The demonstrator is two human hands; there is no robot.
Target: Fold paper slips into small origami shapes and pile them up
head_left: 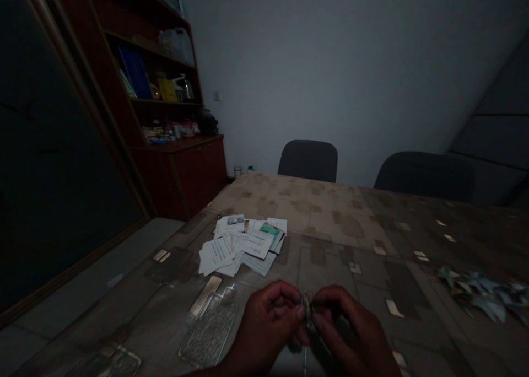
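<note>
Close to the table's near edge, my left hand and my right hand meet with fingertips pinched. Between them is a small, narrow folded piece, perhaps paper, with pale and yellowish edges; its exact kind is too dark and small to make out. Both hands grip it from opposite sides. Beyond my left hand lies a loose pile of printed paper cards, mostly white with one green picture. Far to the right sits a cluster of folded paper pieces with pointed ends.
A patterned cloth covers the table. Two grey chairs stand along its far side, by the wall. At the left rises a red-brown shelf cabinet holding a blue folder, a kettle and a plastic jug. The room is dim.
</note>
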